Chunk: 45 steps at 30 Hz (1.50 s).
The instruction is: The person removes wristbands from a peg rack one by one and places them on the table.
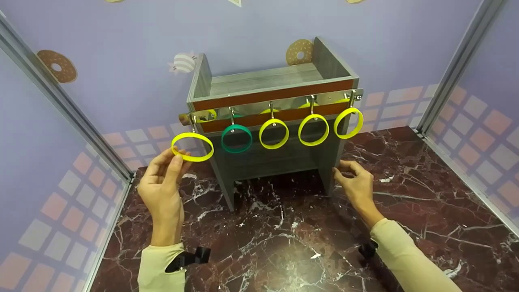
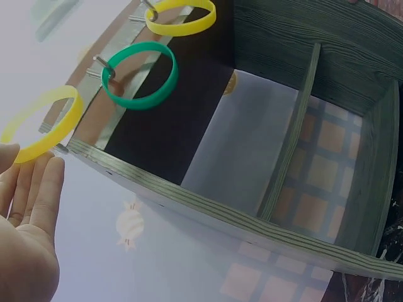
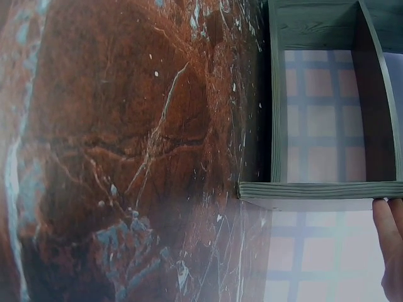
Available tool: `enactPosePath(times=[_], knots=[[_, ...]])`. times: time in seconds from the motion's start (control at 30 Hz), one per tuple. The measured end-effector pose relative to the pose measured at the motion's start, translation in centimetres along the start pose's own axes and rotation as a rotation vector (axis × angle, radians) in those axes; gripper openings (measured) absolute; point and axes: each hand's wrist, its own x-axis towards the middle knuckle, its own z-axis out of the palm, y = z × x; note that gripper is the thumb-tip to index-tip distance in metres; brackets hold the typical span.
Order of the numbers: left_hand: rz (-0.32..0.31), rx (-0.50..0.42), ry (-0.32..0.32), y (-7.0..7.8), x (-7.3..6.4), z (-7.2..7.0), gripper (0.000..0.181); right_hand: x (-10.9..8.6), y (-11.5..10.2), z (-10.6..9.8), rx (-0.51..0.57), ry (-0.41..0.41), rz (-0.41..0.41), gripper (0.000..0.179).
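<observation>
My left hand [image 1: 162,178] pinches a yellow ring [image 1: 192,160] between thumb and fingers, right at the leftmost hook [image 1: 193,125] of a metal hook strip. In the left wrist view the ring's far side overlaps the hook area. A green ring [image 1: 236,151] hangs on the adjacent hook, and three more yellow rings, among them the middle one [image 1: 274,147], hang farther right. My right hand [image 1: 357,182] touches the outer right side of the grey wooden shelf [image 1: 269,152]. The right wrist view shows its fingertips [image 3: 381,211] against that side panel.
The shelf stands on a dark red marbled surface [image 1: 279,251] before a purple wall [image 1: 251,32] with printed donuts and tiles. Metal-framed side walls enclose it left and right. An inner divider [image 2: 293,138] spans the shelf.
</observation>
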Motion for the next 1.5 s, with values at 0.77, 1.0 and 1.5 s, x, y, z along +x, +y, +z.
enactPosePath(times=[0.77,1.0,1.5], knots=[[-0.003,-0.085,0.071,-0.4,-2.3,-3.2,0.017,-1.0,-3.7,0.5,-0.021,0.042,-0.082,0.016],[-0.029,-0.026,0.113,-1.6,-3.1,-4.5,0.015,-1.0,-3.7,0.5,-0.031,0.047,-0.099,0.017],[-0.177,0.228,0.155,-5.1,-4.6,-8.4,0.014,-0.9,-2.9,0.8,-0.055,0.066,-0.123,0.017]])
